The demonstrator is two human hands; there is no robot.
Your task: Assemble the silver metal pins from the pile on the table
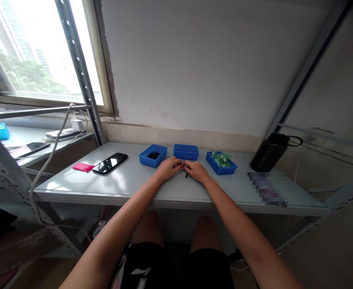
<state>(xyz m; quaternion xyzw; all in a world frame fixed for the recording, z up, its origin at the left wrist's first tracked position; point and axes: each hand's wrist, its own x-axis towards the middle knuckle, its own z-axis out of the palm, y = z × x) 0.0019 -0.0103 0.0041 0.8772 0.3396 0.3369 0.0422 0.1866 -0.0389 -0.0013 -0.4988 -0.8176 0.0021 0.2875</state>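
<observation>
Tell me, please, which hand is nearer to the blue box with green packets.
The right hand. It is just left of the blue box, with a small gap. The left hand is farther left, beyond the right hand.

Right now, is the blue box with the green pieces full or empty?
Nearly full, it seems: green pieces heap up to the rim of the blue box.

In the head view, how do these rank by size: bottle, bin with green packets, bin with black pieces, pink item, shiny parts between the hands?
1. Black bottle
2. Blue bin with green packets and blue bin with black pieces: too alike to rank
3. Pink item
4. Shiny parts, going by what shows; partly covered
</observation>
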